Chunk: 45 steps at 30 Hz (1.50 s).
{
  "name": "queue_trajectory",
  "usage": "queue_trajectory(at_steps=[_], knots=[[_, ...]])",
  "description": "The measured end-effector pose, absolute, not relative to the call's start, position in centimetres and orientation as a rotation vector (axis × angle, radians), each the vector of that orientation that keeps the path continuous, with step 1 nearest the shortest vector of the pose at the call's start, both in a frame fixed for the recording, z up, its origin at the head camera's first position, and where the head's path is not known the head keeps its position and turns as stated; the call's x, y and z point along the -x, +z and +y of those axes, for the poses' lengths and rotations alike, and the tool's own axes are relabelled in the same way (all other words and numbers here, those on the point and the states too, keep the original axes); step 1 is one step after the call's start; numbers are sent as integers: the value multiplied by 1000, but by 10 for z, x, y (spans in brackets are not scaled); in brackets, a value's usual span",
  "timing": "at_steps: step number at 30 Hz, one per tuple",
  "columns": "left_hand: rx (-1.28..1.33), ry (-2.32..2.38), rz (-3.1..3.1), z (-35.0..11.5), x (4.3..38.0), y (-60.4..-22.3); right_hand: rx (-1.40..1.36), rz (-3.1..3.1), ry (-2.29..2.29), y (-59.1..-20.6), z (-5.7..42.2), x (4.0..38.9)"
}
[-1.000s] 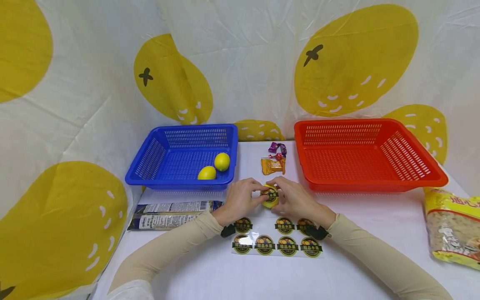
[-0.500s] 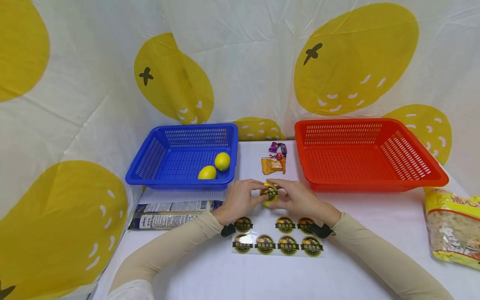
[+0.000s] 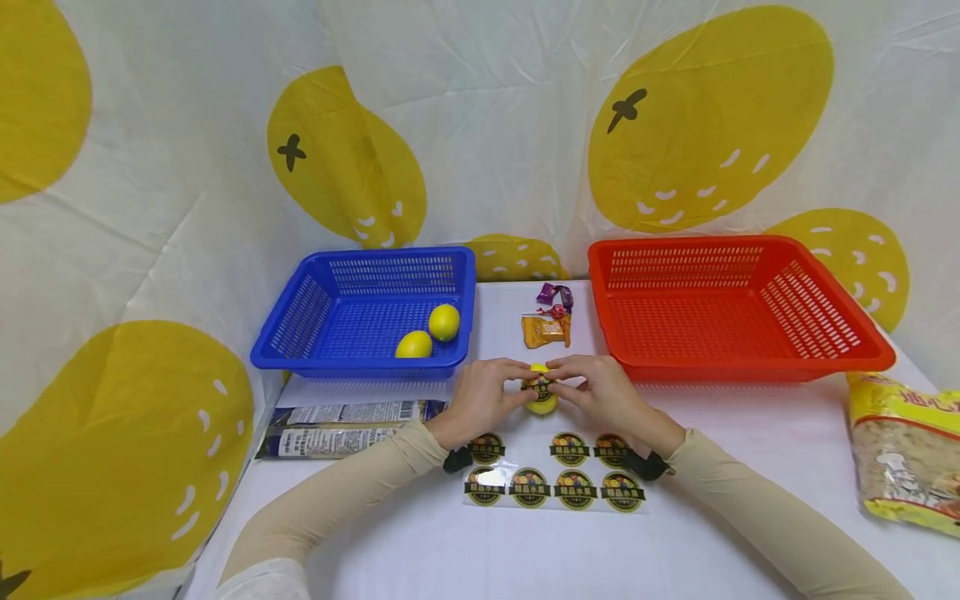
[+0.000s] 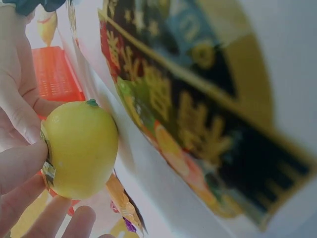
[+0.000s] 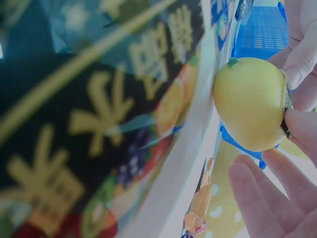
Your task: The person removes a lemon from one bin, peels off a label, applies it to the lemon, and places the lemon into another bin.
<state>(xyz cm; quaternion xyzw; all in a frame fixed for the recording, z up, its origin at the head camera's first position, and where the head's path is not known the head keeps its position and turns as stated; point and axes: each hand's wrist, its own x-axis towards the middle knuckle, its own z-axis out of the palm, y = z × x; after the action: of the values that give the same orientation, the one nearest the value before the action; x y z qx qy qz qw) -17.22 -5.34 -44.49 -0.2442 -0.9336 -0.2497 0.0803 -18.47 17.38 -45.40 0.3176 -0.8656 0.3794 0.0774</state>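
Note:
Between both hands a yellow lemon (image 3: 542, 406) rests near the table surface, with a round black-and-gold label sticker (image 3: 538, 385) on the side facing me. My left hand (image 3: 483, 398) grips it from the left, its thumb on the sticker and fingers along the far side. From the right, my right hand (image 3: 606, 393) pinches lemon and sticker, thumb at the sticker's right edge. In the left wrist view the lemon (image 4: 84, 148) shows its green stem tip, and the sticker (image 4: 48, 166) is seen edge-on. Below the hands lies a sheet of label stickers (image 3: 528, 488).
A blue basket (image 3: 292, 364) holding two lemons (image 3: 444, 322) stands back left; a red basket (image 3: 750, 372) stands back right. Wrapped candies (image 3: 546, 332) lie between them. Dark packets (image 3: 333, 440) lie at left, a yellow food bag (image 3: 903, 458) at right.
My right thumb has moved from the lemon's lower right side up onto the sticker's right edge. The left hand has barely moved, and the baskets stay put.

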Motion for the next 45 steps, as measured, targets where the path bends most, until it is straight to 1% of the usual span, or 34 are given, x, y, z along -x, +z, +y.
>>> queue_trajectory(at_steps=[10, 22, 28, 38, 45], knots=[[731, -835, -2773, -52, 173, -446, -891, -2634, 1149, -452, 173, 182], [750, -949, -2781, -52, 173, -446, -942, -2571, 1106, -457, 172, 180], [779, -964, -2779, -51, 174, -446, -922, -2565, 1098, -455, 172, 179], [787, -961, -2746, -50, 172, -447, -876, -2641, 960, -450, 170, 177], [781, -950, -2730, -50, 172, -448, -849, -2642, 974, -449, 167, 176]])
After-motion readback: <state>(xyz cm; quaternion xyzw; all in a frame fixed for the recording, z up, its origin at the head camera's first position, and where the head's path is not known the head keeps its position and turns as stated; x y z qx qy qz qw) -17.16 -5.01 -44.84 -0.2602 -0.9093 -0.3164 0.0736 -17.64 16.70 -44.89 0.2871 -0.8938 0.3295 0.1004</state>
